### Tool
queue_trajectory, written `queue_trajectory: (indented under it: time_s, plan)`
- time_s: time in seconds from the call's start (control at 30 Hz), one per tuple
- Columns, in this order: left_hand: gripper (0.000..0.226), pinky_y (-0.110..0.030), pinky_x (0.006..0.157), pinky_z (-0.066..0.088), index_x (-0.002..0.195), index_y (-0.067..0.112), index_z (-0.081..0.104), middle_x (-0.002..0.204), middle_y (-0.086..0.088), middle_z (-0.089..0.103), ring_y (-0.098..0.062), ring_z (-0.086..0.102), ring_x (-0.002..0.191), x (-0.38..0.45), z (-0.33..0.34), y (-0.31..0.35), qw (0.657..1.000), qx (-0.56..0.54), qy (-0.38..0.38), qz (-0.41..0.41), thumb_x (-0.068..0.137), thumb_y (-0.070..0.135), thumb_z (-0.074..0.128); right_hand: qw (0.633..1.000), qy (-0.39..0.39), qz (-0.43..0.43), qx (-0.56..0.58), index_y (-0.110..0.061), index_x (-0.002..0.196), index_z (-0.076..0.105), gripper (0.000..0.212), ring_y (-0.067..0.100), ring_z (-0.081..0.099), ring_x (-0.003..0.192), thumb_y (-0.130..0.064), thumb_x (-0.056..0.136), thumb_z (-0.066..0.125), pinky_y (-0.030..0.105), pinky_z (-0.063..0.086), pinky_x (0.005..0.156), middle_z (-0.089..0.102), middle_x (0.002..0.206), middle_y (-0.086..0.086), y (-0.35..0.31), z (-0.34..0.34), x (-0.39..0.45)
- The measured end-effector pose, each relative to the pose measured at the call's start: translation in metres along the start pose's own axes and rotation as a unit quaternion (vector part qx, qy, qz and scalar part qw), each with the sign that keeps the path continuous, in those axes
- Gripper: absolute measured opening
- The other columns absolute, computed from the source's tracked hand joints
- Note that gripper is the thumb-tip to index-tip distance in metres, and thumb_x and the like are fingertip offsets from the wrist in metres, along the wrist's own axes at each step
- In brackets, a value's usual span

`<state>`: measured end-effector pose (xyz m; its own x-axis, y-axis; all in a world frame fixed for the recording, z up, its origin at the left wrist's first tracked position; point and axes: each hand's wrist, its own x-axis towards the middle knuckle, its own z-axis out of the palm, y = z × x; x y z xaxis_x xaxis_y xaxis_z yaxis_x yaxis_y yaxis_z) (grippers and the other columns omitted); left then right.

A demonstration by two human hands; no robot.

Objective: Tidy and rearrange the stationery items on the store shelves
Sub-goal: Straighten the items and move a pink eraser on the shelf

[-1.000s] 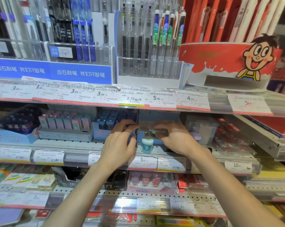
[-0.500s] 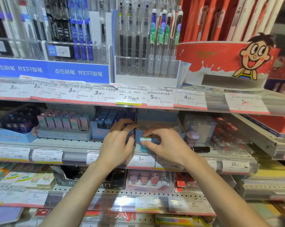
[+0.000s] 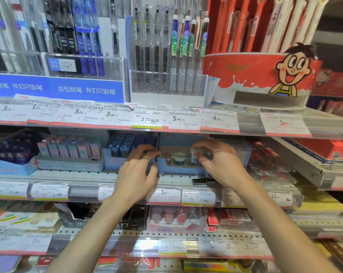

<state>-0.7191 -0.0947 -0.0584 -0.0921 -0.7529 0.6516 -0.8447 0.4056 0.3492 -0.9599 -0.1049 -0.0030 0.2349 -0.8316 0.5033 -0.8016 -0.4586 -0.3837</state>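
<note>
**Restocking the blue display box, middle shelf**

Reaching into the middle shelf (image 3: 48,175), the person had both hands at the blue display box (image 3: 178,169), which stood between a darker blue box (image 3: 115,160) on its left and clear packets (image 3: 269,166) on its right. The right hand (image 3: 221,164) had its fingers curled round a small teal-and-white item (image 3: 195,152), held over the right end of the box's insert. The left hand (image 3: 136,172) gripped the box's left wall, thumb in front and fingers over the top edge, apparently steadying it. One similar item (image 3: 178,157) already sat in the insert; a round slot to its left appeared vacant.

Judgement: the work was part done. The held item was not yet seated, at least one slot looked unfilled, and a black object (image 3: 205,181) lay loose on the shelf just in front of the box, to the right. The neighbouring boxes looked orderly.
</note>
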Motion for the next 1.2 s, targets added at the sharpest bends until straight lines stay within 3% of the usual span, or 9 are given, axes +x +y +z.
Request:
queue_trajectory:
  time_s: [0.37,0.57,0.67,0.87,1.03,1.2]
  plan:
    - [0.035,-0.041,0.071,0.055,0.124,0.024,0.062,0.128,0.004,0.050,-0.026,0.059,0.103,-0.001,0.000,-0.002,1.000,0.007,-0.011,0.002,0.090,0.021,0.055,0.999,-0.020,0.015,-0.021,-0.028,0.112,0.070,0.021,0.018,0.067,0.098,-0.027,0.093,0.063,0.030,0.052,0.089,0.072,0.108,-0.005,0.010,0.022,0.002]
    - [0.036,-0.041,0.071,0.055,0.123,0.023,0.063,0.118,-0.001,0.058,-0.027,0.059,0.103,-0.001,0.000,-0.003,1.000,0.009,-0.022,-0.006,0.089,0.027,0.049,0.997,-0.043,0.005,-0.061,-0.024,0.112,0.070,0.021,0.020,0.061,0.109,-0.023,0.094,0.060,0.038,0.051,0.092,0.067,0.119,-0.005,0.009,0.027,0.003]
    - [0.036,-0.040,0.072,0.054,0.123,0.023,0.062,0.128,0.005,0.050,-0.022,0.053,0.111,-0.002,0.000,-0.002,1.000,0.004,-0.009,0.008,0.088,0.024,0.051,0.997,-0.039,0.005,-0.072,-0.022,0.114,0.071,0.023,0.021,0.059,0.111,-0.024,0.096,0.056,0.038,0.050,0.092,0.067,0.121,-0.003,0.009,0.030,0.002]
    - [0.037,-0.042,0.072,0.055,0.123,0.023,0.062,0.129,0.004,0.049,-0.025,0.056,0.109,-0.002,-0.001,-0.002,1.000,0.007,-0.014,0.006,0.088,0.025,0.050,0.996,0.006,-0.016,-0.085,-0.017,0.116,0.069,0.025,0.020,0.056,0.114,-0.020,0.093,0.059,0.031,0.047,0.094,0.069,0.118,-0.002,0.006,0.035,-0.008]
    - [0.036,-0.042,0.073,0.055,0.124,0.024,0.062,0.129,0.003,0.049,-0.026,0.057,0.106,-0.002,-0.001,-0.002,1.000,0.004,-0.019,0.003,0.090,0.026,0.051,0.996,0.011,-0.009,-0.083,-0.020,0.126,0.064,0.035,0.019,0.053,0.122,-0.022,0.091,0.059,0.031,0.044,0.103,0.064,0.127,-0.002,0.002,0.034,-0.014]
    - [0.035,-0.043,0.072,0.055,0.124,0.023,0.062,0.130,0.002,0.049,-0.026,0.055,0.110,-0.003,-0.001,-0.003,1.000,0.005,-0.016,0.013,0.090,0.025,0.052,0.994,0.047,0.022,-0.099,-0.022,0.119,0.067,0.030,0.023,0.053,0.120,-0.024,0.091,0.056,0.035,0.048,0.097,0.059,0.129,0.001,-0.005,0.023,-0.025]
